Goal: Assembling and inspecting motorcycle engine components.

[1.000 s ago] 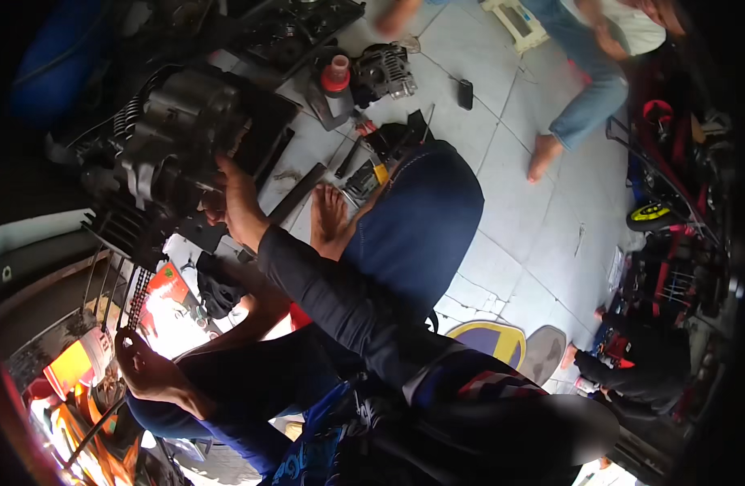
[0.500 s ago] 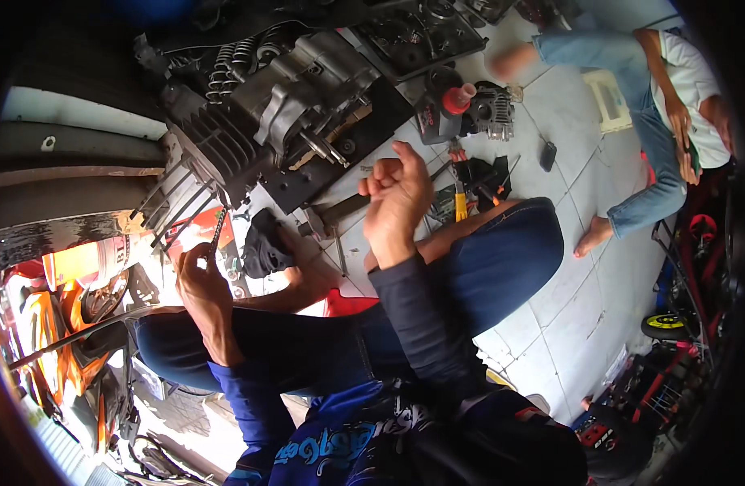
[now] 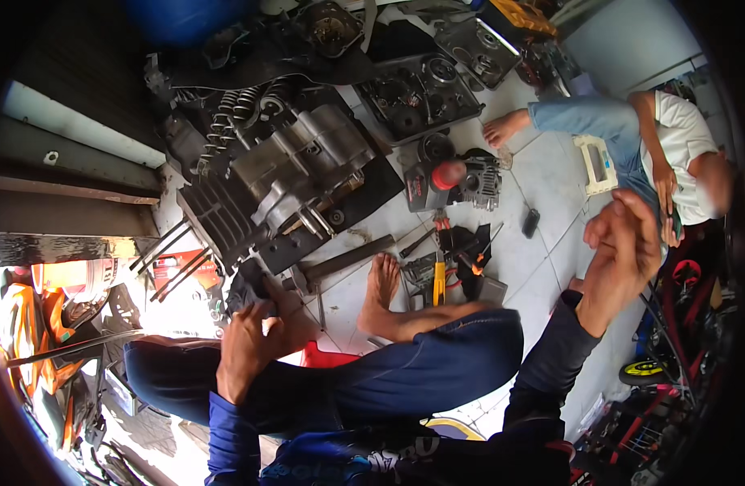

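Note:
My left hand [image 3: 247, 344] is over my folded leg, its fingers curled and touching or just in front of a black cloth [image 3: 244, 290]. What they hold, if anything, is hidden. My right hand [image 3: 623, 263] is raised out to the right above the tiles, fingers bent in toward the palm, and nothing shows in it. Ahead on the left lies an engine block [image 3: 300, 166] with a finned cylinder [image 3: 223, 219], long studs [image 3: 172, 274] sticking out of its end. A hammer [image 3: 340, 263] rests on the floor between the block and my foot.
A dark bottle with a red cap [image 3: 447, 175] stands beside a finned cylinder head [image 3: 482, 180]. Yellow-handled pliers [image 3: 439, 279] lie among tools. Trays of parts [image 3: 417, 93] are at the back. Another person [image 3: 672, 154] sits at the right. An orange motorcycle [image 3: 32, 324] is at left.
My left hand has come back from the studs, where it pinched a thin chain-like strip, toward the cloth. My right hand has swung far right. The view has shifted.

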`<state>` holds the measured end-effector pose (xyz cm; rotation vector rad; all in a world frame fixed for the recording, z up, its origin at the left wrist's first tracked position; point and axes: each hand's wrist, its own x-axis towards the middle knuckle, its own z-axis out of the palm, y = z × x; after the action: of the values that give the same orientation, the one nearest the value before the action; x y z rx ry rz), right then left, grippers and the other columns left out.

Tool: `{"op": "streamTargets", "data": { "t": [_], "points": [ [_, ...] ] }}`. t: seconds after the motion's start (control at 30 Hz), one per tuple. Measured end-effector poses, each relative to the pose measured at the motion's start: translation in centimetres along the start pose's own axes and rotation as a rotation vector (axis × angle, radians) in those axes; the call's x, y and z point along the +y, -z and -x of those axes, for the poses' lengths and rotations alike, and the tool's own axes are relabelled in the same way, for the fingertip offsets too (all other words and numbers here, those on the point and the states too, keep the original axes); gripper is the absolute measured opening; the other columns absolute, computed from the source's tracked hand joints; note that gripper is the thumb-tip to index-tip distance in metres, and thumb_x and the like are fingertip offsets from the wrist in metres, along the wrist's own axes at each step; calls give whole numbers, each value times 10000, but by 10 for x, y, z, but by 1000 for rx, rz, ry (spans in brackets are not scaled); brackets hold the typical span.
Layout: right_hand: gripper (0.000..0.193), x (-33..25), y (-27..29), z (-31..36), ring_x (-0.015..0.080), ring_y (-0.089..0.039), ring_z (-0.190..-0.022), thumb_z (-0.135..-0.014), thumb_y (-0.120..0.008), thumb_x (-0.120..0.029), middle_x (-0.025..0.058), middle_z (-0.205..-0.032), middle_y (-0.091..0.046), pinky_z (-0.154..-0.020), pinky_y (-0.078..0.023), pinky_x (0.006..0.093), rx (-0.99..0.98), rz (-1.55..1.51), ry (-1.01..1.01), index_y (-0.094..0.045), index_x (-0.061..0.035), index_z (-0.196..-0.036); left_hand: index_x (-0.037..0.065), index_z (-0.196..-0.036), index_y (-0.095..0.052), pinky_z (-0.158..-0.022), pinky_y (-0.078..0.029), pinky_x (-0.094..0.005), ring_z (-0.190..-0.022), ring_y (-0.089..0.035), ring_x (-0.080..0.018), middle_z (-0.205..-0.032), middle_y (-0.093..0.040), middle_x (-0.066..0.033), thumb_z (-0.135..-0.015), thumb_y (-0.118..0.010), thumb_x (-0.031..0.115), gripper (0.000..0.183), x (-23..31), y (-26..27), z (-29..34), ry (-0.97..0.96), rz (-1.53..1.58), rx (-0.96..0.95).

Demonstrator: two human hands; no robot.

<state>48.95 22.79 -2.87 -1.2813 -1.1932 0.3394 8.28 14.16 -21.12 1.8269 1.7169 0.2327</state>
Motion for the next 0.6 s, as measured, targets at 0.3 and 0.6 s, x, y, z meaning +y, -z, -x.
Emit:
{"op": "streamTargets", "data": {
  "t": [0.3, 0.6],
  "points": [
    [229, 169, -68, -150, 69, -459, -464, -915, -660, -174, 16, -594, -556, -448, -325, 229, -490, 416, -269, -673, 31, -815, 63, -1171, -626, -724, -539, -473, -834, -661, -384, -972, -670, -194, -844, -646, 249, 376, 41, -129, -33, -276, 85, -534],
    [195, 469, -195, -221, 360, -674, -849, -781, -709, -210, 191, -850, -694, -775, -535, 426, -835, 953, 25, -722, -47, -887, 71, -1214, -612, -824, -534, -466, -965, -656, -369, -1047, -679, -202, -857, -647, 268, 410, 27, -173, -80, 26, 107, -731]
  ]
}}
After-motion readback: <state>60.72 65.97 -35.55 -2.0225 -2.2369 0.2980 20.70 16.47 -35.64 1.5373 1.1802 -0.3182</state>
